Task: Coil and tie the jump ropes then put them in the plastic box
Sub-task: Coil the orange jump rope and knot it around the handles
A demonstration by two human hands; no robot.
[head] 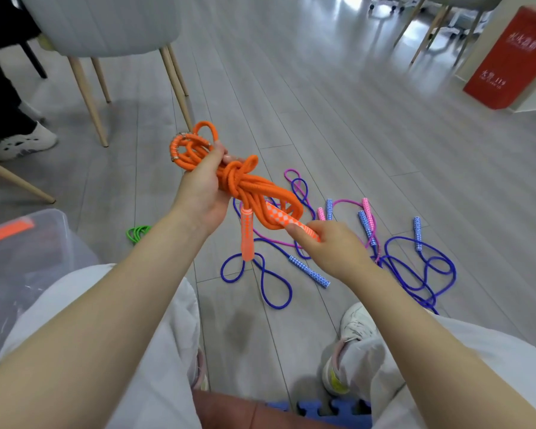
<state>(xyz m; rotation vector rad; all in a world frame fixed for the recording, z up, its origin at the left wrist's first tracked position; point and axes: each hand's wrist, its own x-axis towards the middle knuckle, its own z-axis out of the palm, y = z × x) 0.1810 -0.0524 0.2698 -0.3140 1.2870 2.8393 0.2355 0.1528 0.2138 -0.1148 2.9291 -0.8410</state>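
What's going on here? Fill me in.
A seated person is tying up an orange rope. The left hand grips the coiled bundle near its knot, and the right hand holds one of its handles; the other handle hangs free. Blue ropes and pink ropes lie loose on the floor, uncoiled, and a green rope lies beside the clear plastic box at the person's left.

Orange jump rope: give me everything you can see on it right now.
The orange jump rope looks like braided cord, coiled into a bundle with a knot wrapped round its middle, held in the air above the floor. The left hand grips the bundle beside the knot. One checkered handle hangs free; the right hand pinches the other.
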